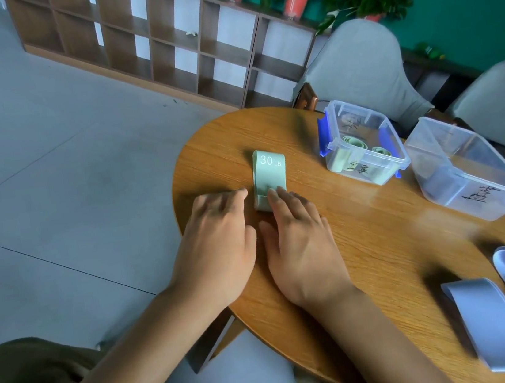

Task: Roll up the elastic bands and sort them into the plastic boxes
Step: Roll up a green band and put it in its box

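Note:
A pale green elastic band [269,173] marked "30 LB" lies flat on the round wooden table [379,239], its near end rolled into a small coil. My right hand [303,245] lies palm down with straight fingertips on that coil. My left hand [216,244] lies beside it, fingers loosely bent, tips touching the table at the band's left edge. A clear box with blue clips [332,145] holds rolled green bands. A second clear box [413,151] with a handwritten label stands to its right; its contents are unclear.
A heap of loose pale blue and green bands [498,313] lies at the table's near right. Two grey chairs [356,62] stand behind the table. A wooden shelf unit [161,42] and potted plants line the far wall.

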Motion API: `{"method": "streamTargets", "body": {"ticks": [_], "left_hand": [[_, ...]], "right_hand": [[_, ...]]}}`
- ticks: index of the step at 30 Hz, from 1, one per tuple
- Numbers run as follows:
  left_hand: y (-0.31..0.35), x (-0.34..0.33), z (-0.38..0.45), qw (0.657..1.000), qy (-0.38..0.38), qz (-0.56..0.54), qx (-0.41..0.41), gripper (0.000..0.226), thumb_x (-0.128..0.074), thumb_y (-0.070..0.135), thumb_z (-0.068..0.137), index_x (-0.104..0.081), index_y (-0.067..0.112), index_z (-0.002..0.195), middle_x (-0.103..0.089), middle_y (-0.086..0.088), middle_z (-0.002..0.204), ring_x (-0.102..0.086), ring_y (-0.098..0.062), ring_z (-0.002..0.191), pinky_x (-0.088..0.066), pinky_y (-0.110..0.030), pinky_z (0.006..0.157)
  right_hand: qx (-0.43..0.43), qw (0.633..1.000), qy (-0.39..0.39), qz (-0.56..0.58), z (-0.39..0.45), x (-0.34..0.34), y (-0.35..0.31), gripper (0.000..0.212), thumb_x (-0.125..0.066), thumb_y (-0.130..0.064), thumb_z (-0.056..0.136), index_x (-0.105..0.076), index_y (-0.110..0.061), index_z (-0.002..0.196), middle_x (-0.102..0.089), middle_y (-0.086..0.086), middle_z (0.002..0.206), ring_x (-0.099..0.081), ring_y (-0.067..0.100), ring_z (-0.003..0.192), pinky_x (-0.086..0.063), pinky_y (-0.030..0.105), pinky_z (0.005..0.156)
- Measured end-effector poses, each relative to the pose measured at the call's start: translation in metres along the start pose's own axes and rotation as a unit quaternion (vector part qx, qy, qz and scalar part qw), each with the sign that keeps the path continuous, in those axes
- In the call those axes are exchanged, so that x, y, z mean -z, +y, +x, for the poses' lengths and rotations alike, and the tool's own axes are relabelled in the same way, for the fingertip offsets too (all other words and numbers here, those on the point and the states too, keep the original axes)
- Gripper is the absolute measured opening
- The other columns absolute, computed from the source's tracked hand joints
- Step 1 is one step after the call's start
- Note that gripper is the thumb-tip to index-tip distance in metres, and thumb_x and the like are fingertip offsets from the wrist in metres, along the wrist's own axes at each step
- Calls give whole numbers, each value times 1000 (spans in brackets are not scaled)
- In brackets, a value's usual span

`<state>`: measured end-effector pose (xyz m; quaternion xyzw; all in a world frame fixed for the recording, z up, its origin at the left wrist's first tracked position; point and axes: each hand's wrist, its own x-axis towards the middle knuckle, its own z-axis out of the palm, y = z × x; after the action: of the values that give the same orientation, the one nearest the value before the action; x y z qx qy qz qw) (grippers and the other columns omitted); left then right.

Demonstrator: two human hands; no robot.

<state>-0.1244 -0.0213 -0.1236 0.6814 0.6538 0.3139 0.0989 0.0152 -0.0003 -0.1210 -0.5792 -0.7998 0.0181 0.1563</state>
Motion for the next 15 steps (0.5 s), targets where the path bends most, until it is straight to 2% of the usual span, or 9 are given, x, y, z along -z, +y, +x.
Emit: {"method": "streamTargets", "body": {"ticks": [4, 8, 12, 15], "left_hand": [[0, 1, 1, 1000, 10, -12, 6, 50, -44, 18, 99, -43, 16, 149, -55, -1, 142, -39, -19, 137, -41, -32, 107], [-2, 1, 1, 999, 22, -23, 5, 50, -43, 20, 100, -41, 18, 150, -53, 1, 144, -38, -16, 138, -41, -30, 107], [-4, 0, 2, 999, 35, -37, -1, 49, -45, 19, 100, -43, 18, 149, -55, 1, 142, -39, -17, 136, -42, -29, 105], [-6, -1, 2, 998, 44, -46, -3, 48, -48, 19, 100, -44, 19, 148, -55, 2, 140, -42, -15, 135, -42, -24, 100]], "right_hand": [[-1, 1000, -24, 3, 19, 1, 6, 55, -32, -36, 108, -26, -17, 158, -27, 0, 164, -14, 21, 153, -19, 41, 122], [2, 999, -31, 6, 32, -1, 13, 57, -37, -37, 106, -26, -17, 158, -37, 5, 151, -28, 25, 139, -29, 42, 115], [16, 1000, -4, 11, 39, -5, 21, 49, -42, -22, 103, -42, -14, 151, -41, 6, 130, -36, 26, 114, -36, 44, 104], [22, 999, 33, 21, 40, -8, 22, 46, -44, -13, 95, -54, -13, 140, -48, 9, 121, -41, 29, 103, -41, 47, 96]]}}
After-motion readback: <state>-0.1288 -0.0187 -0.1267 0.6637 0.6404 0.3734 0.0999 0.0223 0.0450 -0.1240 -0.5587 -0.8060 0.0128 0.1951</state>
